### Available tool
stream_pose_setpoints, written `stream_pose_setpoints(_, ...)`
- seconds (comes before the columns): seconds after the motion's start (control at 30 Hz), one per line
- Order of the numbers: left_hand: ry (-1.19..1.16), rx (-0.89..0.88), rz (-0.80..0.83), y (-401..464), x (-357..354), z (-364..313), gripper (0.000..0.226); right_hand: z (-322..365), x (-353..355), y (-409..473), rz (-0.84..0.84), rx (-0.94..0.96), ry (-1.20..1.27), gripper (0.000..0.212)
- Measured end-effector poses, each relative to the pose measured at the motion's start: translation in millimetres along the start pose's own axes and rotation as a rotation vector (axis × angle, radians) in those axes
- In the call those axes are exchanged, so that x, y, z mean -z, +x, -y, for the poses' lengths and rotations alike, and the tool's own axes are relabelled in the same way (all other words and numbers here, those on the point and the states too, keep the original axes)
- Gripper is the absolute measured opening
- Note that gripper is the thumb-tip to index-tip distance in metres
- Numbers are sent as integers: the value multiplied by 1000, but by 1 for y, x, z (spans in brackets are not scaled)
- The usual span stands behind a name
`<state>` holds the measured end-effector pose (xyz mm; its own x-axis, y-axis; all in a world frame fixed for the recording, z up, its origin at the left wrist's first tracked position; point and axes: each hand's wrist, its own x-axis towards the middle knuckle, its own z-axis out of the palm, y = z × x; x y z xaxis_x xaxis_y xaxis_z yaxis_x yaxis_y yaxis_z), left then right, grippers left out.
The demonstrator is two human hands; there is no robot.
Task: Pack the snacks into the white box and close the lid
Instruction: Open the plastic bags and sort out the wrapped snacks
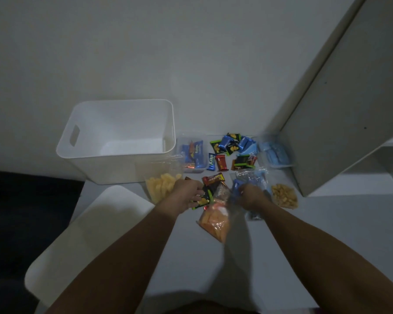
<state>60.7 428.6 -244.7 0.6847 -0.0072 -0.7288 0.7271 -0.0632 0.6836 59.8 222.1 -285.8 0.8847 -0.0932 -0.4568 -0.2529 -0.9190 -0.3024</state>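
reaching forward, both hands work in the snack pile on the pale table [327, 245]. left hand [186, 196]: fingers curled around small dark packets [202, 197] with green and yellow print, gripping them just above the tabletop. right hand [251, 196]: fingers curled on a clear bag of blue-wrapped pieces [254, 177]; blur hides how the fingers actually sit. between the hands, a clear bag of orange snacks [216, 220] lies tilted, its top edge touching the dark packets.

white box [116, 141] stands open at the far left of the table, nothing visible inside. its lid [89, 241] lies flat near the box, beside the left forearm.

other snacks: bag of pale yellow puffs [160, 185] just left of the left hand; bag of golden nuggets [284, 196] right of the right hand; clear tub of blue and orange wrappers [192, 155] beside the box; loose blue, red and black packets [232, 150] behind; light-blue tub [275, 155] far right.
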Motion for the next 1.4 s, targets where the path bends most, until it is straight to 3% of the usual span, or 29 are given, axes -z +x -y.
stream_pose_setpoints(0.13, 19, 15, 16, -3, -14, 4, 10, -3, 4, 1, -60, 48, 88, 19)
stream_pose_setpoints(0.27, 89, 20, 32, -3, -18, 8, 8, 5, 18, 4, 30, 103, 249, 17)
stream_pose_setpoints(0.57, 125, 16, 20, -15, -22, 18, 8, -1, -11, -11, 169, 120, -71, 37)
stream_pose_setpoints(0.63, 145, 10, 18, -17, -21, 20, 8, -2, -11, -16, 152, 79, 9, 38)
stream_pose_setpoints(0.73, 191, 8, 28, -20, -18, 25, 8, 3, -1, -22, 217, 50, 288, 18)
stream_pose_setpoints(0.93, 138, 19, 70, -25, -11, 22, 42, 25, 26, -42, 281, 201, 494, 15)
stream_pose_setpoints(1.07, 95, -5, 89, -31, -6, 21, 17, 30, 23, -51, 302, 224, 504, 13)
stream_pose_setpoints(1.2, 160, -53, 106, -36, -2, 26, 17, 32, 19, -58, 301, 205, 506, 4)
stream_pose_setpoints(1.4, 284, -97, 92, -35, 3, 28, 15, 42, 20, -65, 154, 237, 440, 26)
